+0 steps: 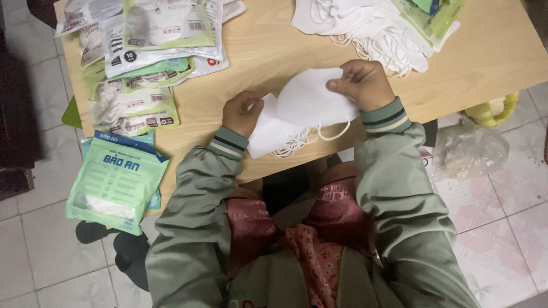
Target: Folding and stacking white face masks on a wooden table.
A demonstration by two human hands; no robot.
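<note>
White masks [299,105] pinched by both hands, ear-loops partly hidden.

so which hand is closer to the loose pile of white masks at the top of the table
Right. The right hand sits just below the loose mask pile; the left hand is lower and farther left, holding the white mask.

White face masks [297,108] (a folded stack, ear loops dangling) held above the table edge.
</note>
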